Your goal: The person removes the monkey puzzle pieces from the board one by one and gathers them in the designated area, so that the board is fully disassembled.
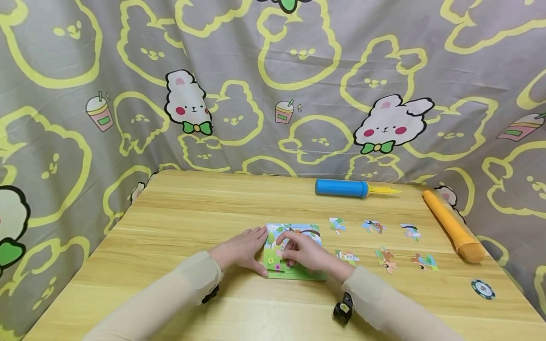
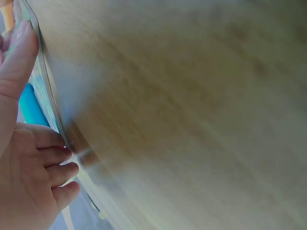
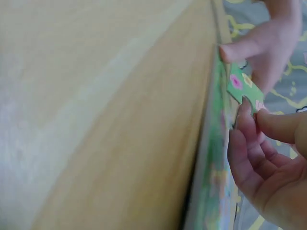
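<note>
A picture puzzle board (image 1: 298,275) with a green lower border lies flat on the table in front of me. My left hand (image 1: 243,248) rests along its left side, thumb at the lower corner and fingers at the upper one. Over the board, my right hand (image 1: 308,253) pinches a green puzzle piece (image 3: 243,88) with pink and yellow flowers between thumb and fingertips. That piece is tilted above the board in the right wrist view. The left wrist view shows the left thumb (image 2: 21,57) and relaxed fingers at the board's edge.
Several loose puzzle pieces, among them a deer-patterned one (image 1: 386,260), lie in two rows right of the board. Beyond them are a blue hand pump (image 1: 341,187) with a yellow nozzle, an orange tapered tube (image 1: 454,229) and a poker chip (image 1: 483,289). A patterned curtain (image 1: 239,57) hangs behind.
</note>
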The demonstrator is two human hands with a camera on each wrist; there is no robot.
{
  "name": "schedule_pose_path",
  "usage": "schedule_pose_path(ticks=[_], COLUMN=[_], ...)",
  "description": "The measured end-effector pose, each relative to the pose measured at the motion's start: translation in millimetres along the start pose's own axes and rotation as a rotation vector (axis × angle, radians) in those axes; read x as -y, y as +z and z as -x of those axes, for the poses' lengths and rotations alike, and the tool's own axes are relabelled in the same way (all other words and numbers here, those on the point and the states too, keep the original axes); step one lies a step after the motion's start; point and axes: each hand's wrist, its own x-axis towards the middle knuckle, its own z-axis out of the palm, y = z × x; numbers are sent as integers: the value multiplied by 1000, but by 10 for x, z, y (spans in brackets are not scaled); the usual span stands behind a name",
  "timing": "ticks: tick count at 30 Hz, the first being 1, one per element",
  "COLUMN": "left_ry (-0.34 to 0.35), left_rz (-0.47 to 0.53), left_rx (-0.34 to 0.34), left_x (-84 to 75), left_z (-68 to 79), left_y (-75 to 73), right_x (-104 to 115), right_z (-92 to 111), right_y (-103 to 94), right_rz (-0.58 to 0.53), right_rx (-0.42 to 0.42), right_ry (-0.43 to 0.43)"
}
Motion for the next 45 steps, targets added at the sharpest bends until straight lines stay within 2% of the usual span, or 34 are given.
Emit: schedule_pose_path(ticks=[5,8,13,20,24,28,33,45], left_ry=[-3,-3,-10,-15,-18,-17,-12,-12], left_rz=[9,7,-3,-4,7,-1,-4,-14], left_rx=[-1,4,12,20,21,17,10,15], left_x=[-5,-10,-6,-2,0,14,28,2], left_z=[-2,2,-7,-6,-3,-10,-18,-22], left_y=[-11,-14,2,15,13,22,33,15], right_x=[54,73,20,-164,-251,-328,-404,-396], right_z=[103,211,457,897,1132,1322,1465,1520], right_y=[-147,-253,-441,-693,-783,-816,-795,-735], right_rz=[-93,-108,-75,4,-35,-95,-131,-44], right_rx=[1,-6,-35,-38,-2,40,93,102], right_ry=[35,58,86,184,243,276,258,242])
